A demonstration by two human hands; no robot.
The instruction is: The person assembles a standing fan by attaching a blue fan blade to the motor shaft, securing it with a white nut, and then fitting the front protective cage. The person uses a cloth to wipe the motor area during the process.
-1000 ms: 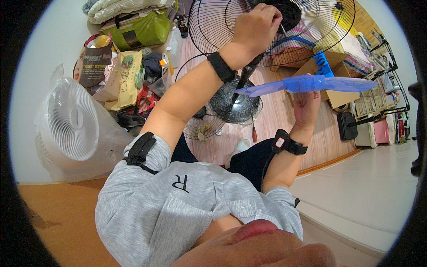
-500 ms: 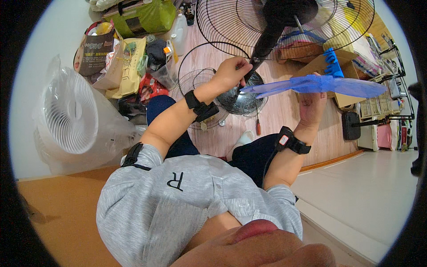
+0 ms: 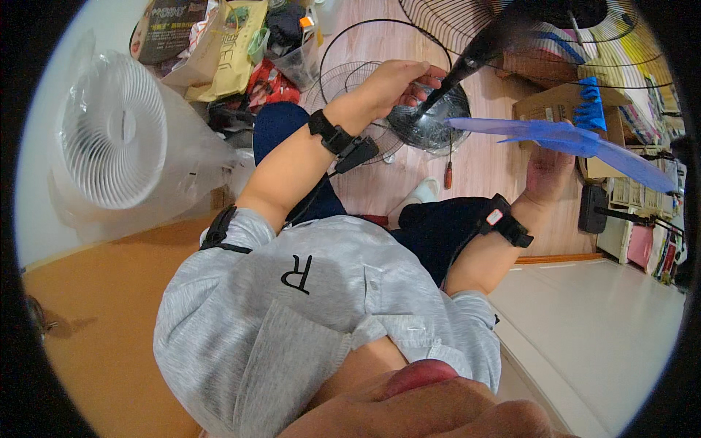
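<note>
In my right hand (image 3: 549, 174) is a translucent blue fan blade (image 3: 558, 139), gripped near its hub from below. The blade lies almost edge-on, its right end sloping down. My left hand (image 3: 406, 86) is beside the slanting black pole (image 3: 467, 62) of a stand fan, fingers loosely curved and apart, with nothing visible in them. Whether the fingertips touch the pole I cannot tell. The pole rises from a round, shiny black base (image 3: 432, 120). At the top right is the fan's black wire rear grille (image 3: 504, 44), with a thin metal shaft (image 3: 575, 33) projecting at its centre.
A wire grille (image 3: 337, 86) and a screwdriver (image 3: 448, 175) lie on the wooden floor. A plastic-wrapped white fan (image 3: 120, 135) stands left. Bags (image 3: 234, 55) crowd the far left; a cardboard box (image 3: 537, 106) with a blue glove (image 3: 588, 106) stands right.
My left fingers have loosened from a pinch near the pole. The blue blade has tilted, its right end lower, still in my right hand. The whole view has shifted.
</note>
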